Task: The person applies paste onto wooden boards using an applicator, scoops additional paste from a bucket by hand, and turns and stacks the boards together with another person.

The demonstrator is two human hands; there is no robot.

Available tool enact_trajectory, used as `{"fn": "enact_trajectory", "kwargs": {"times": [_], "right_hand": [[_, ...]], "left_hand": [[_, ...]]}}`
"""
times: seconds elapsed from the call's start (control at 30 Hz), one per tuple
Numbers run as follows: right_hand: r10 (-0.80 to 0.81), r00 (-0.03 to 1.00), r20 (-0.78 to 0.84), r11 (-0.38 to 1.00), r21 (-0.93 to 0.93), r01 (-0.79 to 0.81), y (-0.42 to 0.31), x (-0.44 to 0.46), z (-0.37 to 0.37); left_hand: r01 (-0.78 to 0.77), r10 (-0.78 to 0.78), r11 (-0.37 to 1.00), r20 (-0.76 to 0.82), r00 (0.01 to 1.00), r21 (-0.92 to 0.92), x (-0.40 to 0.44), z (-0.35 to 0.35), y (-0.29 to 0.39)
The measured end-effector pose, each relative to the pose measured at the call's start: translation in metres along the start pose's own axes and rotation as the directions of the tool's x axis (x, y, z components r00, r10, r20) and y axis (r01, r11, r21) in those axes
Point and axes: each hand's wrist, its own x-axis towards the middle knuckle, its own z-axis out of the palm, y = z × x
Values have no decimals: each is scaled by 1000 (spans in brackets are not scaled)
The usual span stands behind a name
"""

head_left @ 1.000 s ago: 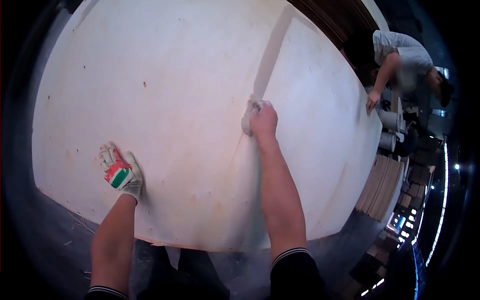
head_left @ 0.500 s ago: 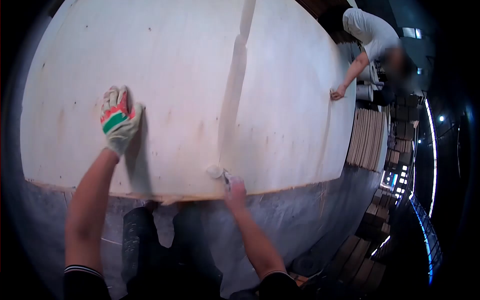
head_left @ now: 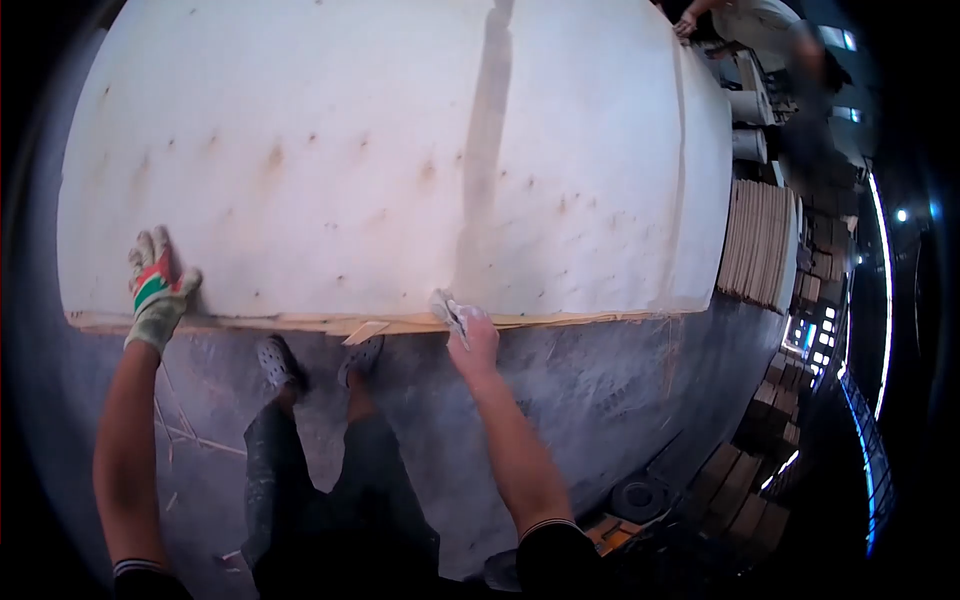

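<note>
A wide, pale wood veneer sheet spreads before me, with dark specks and brownish stains. My left hand, in a cream glove with red and green on its back, lies open on the sheet close to its near left edge. My bare right hand grips a putty knife at the near edge. The knife's blade end is whitish and touches or hovers just over the sheet; I cannot tell which. A damp-looking grey-tan filler strip runs away from the knife across the sheet.
A co-worker's hand is at the sheet's far right edge, beside a second, thinner strip. Stacked boards and white buckets stand to the right. A splinter sticks out from the near edge, above the grey floor.
My view has tilted, so my feet now show. My left hand has moved left and nearer the edge. The putty knife has come to the near edge. The co-worker's hand appears farther up.
</note>
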Motion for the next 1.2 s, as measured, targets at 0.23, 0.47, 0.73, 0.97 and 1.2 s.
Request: {"fn": "enact_trajectory", "kwargs": {"times": [0.23, 0.47, 0.73, 0.97, 1.2], "right_hand": [[140, 982, 125, 989, 24, -144, -124, -19, 35], [536, 755, 376, 140, 843, -519, -259, -16, 69], [261, 920, 293, 576, 718, -392, -353, 114, 94], [-37, 995, 97, 563, 824, -59, -505, 404, 141], [396, 916, 59, 638, 700, -321, -589, 675, 239]], "left_hand": [[-62, 64, 988, 8, 998, -139, -10, -16, 6], [75, -72, 299, 55, 996, -951, 4, -68, -139], [169, -478, 804, -451, 754, -570, 171, -43, -233], [375, -548, 730, -162, 820, -572, 244, -34, -201], [360, -501, 762, -139, 854, -538, 243, -64, -201]]}}
